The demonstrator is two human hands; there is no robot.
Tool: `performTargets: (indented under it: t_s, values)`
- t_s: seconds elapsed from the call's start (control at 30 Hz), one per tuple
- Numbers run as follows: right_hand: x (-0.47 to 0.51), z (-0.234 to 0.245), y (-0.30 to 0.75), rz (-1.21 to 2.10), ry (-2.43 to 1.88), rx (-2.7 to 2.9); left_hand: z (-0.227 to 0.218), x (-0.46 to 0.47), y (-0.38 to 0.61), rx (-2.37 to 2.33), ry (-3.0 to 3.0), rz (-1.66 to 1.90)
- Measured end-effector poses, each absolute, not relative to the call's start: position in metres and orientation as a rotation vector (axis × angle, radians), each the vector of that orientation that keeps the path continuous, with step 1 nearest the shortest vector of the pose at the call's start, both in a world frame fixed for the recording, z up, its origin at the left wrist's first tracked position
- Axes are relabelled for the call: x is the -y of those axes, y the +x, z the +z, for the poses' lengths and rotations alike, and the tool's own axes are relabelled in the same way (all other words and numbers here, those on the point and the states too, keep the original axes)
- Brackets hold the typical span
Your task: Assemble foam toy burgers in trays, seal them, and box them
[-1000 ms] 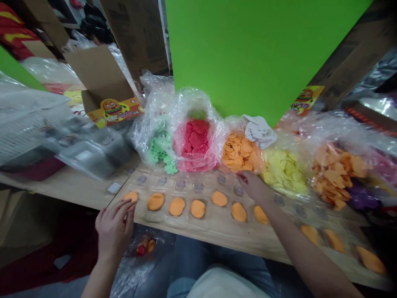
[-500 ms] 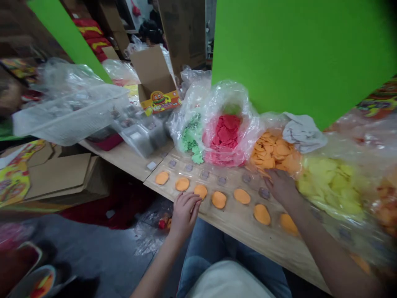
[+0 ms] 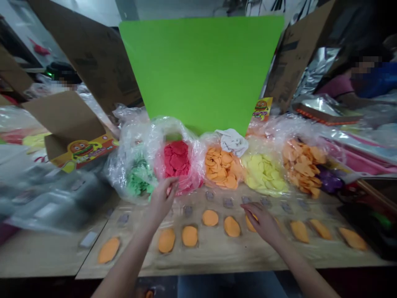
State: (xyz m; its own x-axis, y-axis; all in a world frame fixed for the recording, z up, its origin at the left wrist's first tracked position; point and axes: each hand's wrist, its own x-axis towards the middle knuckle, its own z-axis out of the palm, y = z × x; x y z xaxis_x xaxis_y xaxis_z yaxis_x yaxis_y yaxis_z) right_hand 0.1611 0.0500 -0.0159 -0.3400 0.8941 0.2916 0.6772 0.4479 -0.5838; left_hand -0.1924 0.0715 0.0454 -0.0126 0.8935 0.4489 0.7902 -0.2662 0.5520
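Observation:
My left hand [image 3: 163, 198] is at the front of the clear bag of red foam pieces [image 3: 176, 159], thumb and fingers apart with pink showing between them. I cannot tell whether it touches the pieces. My right hand [image 3: 262, 219] reaches over the row of clear plastic trays, fingers stretched out, partly covering an orange foam piece [image 3: 249, 224]. Other flat, rounded orange pieces lie along the row, such as one orange disc [image 3: 210, 217] between my hands. Small greyish items, one a wrapped packet [image 3: 228, 202], show in the trays' back part.
Behind the row stand bags of green pieces [image 3: 139, 176], orange pieces [image 3: 223, 165] and yellow pieces [image 3: 266, 174]. A white cloth [image 3: 233, 142] lies on the orange bag. A green board [image 3: 201, 74] rises behind. At left are an open carton [image 3: 77, 136] and stacked clear trays [image 3: 62, 198].
The view has swung right. My left hand has moved from the row's near edge up to the red pieces. My right hand has left the orange pile and is over the row.

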Motion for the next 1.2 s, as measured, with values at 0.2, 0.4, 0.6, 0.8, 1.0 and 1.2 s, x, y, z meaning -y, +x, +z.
performTargets:
  t_s: [0.2, 0.4, 0.6, 0.8, 1.0, 1.2]
  values:
    - [-0.052, -0.011, 0.161, 0.601, -1.281, 2.136, 0.044, -0.179, -0.193, -2.093, 2.091, 0.847]
    - [-0.080, -0.001, 0.180, 0.503, -1.321, 2.159, -0.012, -0.175, -0.184, -2.210, 2.252, 0.673]
    - [-0.164, 0.011, 0.215, 0.080, -1.614, 2.053, -0.021, -0.172, -0.181, -2.243, 2.438, 0.657]
    - [-0.216, -0.025, 0.222, -0.017, -2.046, 1.850, 0.001, -0.190, -0.186, -2.296, 2.411, 0.414]
    - [-0.201, -0.040, 0.247, 0.046, -1.990, 2.112, 0.047, -0.143, -0.153, -2.228, 2.343, 1.131]
    - [-0.187, -0.029, 0.316, 0.164, -1.812, 2.451, 0.037, -0.052, -0.063, -1.820, 2.214, 1.300]
